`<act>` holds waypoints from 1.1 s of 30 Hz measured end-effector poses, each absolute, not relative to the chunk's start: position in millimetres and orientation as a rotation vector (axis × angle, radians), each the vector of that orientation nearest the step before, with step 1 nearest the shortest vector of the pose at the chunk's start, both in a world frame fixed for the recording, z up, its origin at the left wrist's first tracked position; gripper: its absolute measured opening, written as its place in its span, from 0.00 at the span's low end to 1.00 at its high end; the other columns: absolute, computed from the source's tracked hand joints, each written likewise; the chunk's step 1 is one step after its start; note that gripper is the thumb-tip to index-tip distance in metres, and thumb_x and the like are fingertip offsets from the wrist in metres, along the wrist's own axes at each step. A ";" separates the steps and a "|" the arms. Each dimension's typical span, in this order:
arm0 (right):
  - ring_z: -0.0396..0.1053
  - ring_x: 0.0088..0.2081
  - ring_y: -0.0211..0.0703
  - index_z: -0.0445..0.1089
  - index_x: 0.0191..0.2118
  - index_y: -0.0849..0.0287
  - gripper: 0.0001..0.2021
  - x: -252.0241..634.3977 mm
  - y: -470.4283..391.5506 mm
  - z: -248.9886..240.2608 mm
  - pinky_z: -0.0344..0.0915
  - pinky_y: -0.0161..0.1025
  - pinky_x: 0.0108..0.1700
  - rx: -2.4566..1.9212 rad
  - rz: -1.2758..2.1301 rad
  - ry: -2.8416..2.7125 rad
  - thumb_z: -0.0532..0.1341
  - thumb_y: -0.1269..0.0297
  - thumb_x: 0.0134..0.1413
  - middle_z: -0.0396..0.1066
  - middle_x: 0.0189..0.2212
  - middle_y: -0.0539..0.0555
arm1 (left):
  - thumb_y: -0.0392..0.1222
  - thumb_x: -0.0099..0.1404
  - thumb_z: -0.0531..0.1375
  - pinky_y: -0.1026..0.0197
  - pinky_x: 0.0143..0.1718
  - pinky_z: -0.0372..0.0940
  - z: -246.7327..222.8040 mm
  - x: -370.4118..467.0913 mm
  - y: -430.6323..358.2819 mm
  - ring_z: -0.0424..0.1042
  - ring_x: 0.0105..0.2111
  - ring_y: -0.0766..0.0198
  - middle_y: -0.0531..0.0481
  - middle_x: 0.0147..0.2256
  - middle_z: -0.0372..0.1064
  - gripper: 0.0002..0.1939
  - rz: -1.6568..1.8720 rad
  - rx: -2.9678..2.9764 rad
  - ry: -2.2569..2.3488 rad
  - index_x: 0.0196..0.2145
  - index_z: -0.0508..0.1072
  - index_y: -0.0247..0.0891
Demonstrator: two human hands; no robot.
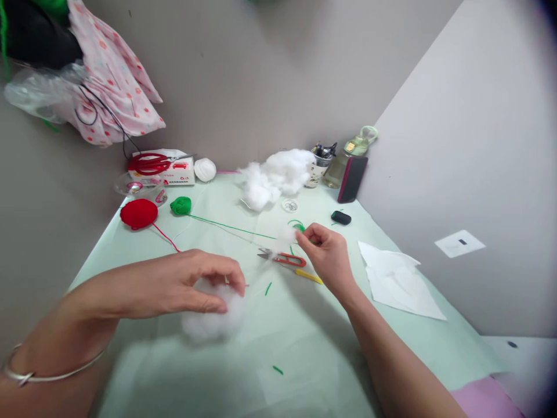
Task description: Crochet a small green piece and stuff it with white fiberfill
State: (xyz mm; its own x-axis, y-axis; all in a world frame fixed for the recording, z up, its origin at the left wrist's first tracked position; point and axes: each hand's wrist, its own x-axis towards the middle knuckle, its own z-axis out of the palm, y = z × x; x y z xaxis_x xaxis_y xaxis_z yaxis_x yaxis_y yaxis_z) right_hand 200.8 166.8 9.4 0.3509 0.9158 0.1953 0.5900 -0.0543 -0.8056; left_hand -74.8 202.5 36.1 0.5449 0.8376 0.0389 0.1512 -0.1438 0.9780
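Note:
My left hand (198, 281), with a bangle on its wrist, is curled over a white fluffy clump of stuffing (213, 322) at the lower left centre. Between thumb and fingertips of my right hand (319, 247) is a small wisp of stuffing (286, 234). Just below that wisp lie orange-handled thread snips (289, 259) and a yellow-handled tool (308, 276). Partly behind my right hand sits some green yarn (298, 226). A larger pile of white stuffing (278, 177) rests at the back of the table.
Red yarn (139, 214), green yarn (181, 205), white yarn (205, 169) and red scissors (150, 164) lie back left. A pen cup (317, 173), bottle (339, 168) and phone (352, 180) stand back right. White paper (400, 281) lies at right.

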 end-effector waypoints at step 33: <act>0.55 0.27 0.35 0.68 0.30 0.57 0.12 163.3 122.6 36.8 0.50 0.38 0.31 -1.276 1.098 -1.515 0.63 0.57 0.61 0.61 0.24 0.45 | 0.48 0.67 0.66 0.66 0.26 0.62 21.9 -21.0 171.7 0.71 0.30 0.67 0.56 0.34 0.68 0.14 0.793 1.306 0.715 0.38 0.63 0.43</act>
State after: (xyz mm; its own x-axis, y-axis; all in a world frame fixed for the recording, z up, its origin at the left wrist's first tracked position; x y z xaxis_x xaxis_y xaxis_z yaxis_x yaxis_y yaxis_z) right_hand 163.3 122.6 36.8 -0.1190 0.9907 0.0665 0.2451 0.0942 -0.9649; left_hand -21.0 171.7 21.9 0.5527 0.8333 -0.0145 -0.1008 0.0841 0.9913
